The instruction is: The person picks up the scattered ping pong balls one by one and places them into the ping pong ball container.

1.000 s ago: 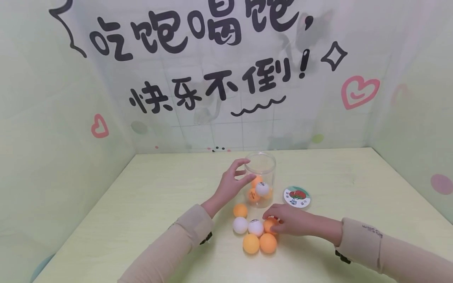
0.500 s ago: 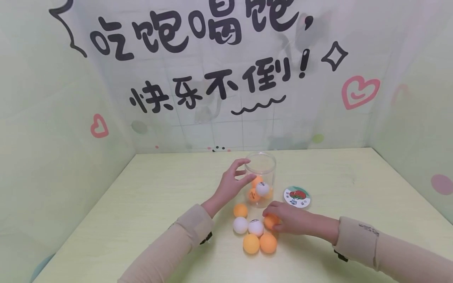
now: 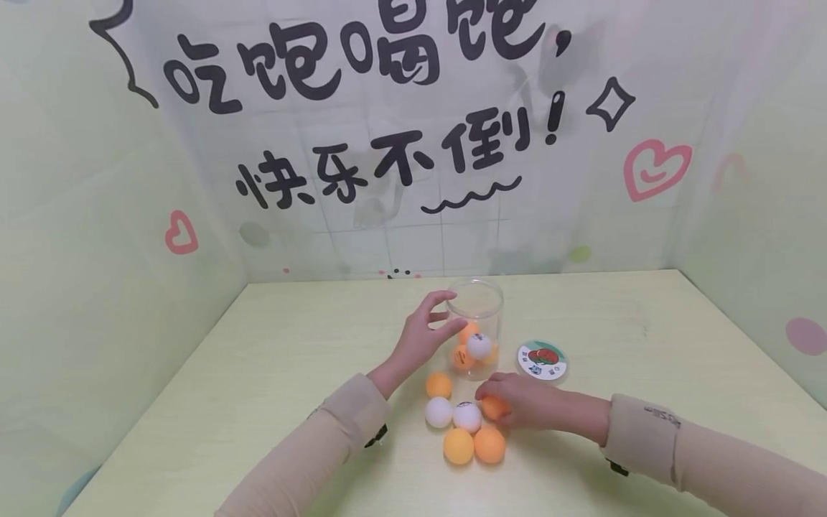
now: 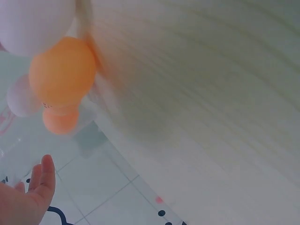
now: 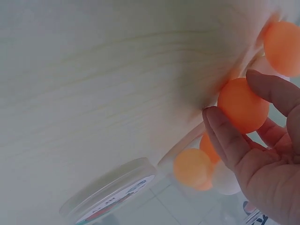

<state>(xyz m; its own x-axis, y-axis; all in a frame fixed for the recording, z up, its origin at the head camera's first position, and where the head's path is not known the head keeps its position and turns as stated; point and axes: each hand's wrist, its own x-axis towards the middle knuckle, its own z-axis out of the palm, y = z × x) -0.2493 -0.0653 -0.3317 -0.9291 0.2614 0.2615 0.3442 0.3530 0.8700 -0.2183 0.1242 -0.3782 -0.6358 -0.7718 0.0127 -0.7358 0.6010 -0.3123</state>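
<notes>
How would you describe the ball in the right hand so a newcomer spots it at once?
On the table stands a clear jar. In front of it, on the wearer's side, is a cluster of six balls. Find the orange ball at the cluster's right, the only one held in the right hand.

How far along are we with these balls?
Apparently done: several balls sit in the jar. In hand: the right hand pinches an orange ball; the left hand curves round the jar. Remaining: five loose balls on the table and, probably, the lid, lying off.
</notes>
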